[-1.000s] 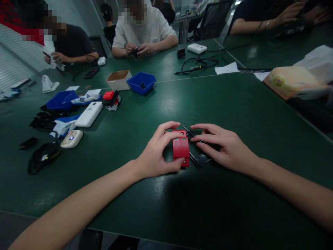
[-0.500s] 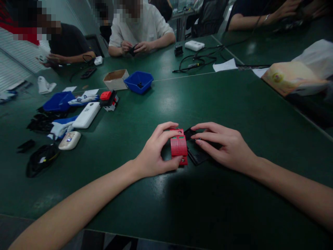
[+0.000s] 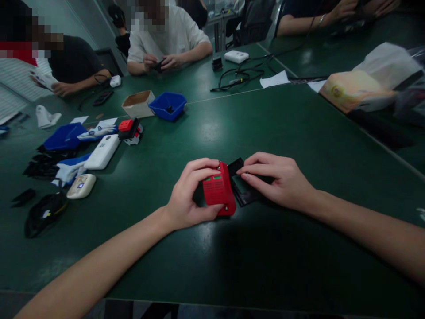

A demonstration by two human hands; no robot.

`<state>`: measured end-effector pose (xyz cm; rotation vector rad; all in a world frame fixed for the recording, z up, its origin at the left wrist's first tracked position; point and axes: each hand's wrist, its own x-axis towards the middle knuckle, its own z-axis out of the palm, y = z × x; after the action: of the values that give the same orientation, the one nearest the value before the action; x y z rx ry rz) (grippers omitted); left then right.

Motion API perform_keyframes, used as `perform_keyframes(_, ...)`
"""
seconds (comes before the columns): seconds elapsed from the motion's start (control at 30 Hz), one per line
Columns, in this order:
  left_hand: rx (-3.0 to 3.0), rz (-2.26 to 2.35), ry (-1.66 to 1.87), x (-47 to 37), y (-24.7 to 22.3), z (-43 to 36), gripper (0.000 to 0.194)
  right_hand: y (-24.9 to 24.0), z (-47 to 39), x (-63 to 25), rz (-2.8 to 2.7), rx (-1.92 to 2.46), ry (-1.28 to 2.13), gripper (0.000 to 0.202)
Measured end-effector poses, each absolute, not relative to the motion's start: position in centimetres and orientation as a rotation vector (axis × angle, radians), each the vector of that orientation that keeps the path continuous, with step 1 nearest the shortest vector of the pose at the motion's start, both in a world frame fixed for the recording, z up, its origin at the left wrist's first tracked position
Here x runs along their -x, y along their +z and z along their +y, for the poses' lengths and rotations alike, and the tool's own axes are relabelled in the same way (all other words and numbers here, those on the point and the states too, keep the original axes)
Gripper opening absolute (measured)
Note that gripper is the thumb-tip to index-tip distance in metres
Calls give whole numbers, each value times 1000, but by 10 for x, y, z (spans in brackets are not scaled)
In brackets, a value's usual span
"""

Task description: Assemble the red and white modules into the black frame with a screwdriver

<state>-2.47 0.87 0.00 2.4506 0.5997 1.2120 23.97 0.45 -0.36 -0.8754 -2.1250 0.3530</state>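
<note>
A red block-like part (image 3: 215,189) with screws and small green marks stands tilted on the green table (image 3: 186,261). My left hand (image 3: 195,190) grips it, fingers over its top end and thumb at its lower end. Just right of it lies a black frame-like part (image 3: 245,195), partly hidden under my right hand (image 3: 275,179). The fingertips of that hand are pinched together above the black part, around something too small to make out.
At the left are a white box-like device (image 3: 102,152), a beige case (image 3: 81,185), a coiled black cable (image 3: 46,214), gloves and a blue tray (image 3: 64,136). Farther back stand a cardboard box (image 3: 137,105) and a blue bin (image 3: 168,106). Several people sit around the table.
The red part has been turned, so its broad printed face now shows more. My right hand has shifted slightly, staying pinched. The whole view has moved a little.
</note>
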Motion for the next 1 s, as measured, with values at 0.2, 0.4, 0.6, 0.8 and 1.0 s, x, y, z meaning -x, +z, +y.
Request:
perform_keyframes(0.2, -2366, 688, 1267, 26, -4, 13, 50, -5, 4, -239, -2139, 815, 359, 17)
perform_keyframes(0.4, -2375, 674, 1243, 24, -3, 14, 49, -8, 5, -239, -2120, 779, 359, 14)
perform_keyframes(0.6, -2257, 725, 1224, 27, -6, 18, 49, -7, 5, -240, -2097, 802, 402, 13)
perform_keyframes(0.8, -2191, 774, 1089, 36, -4, 24, 43, -7, 5, -241, -2076, 810, 440, 12)
perform_keyframes(1.0, -2303, 723, 1057, 37, -2, 24, 46, -7, 7, -241, -2053, 839, 426, 11)
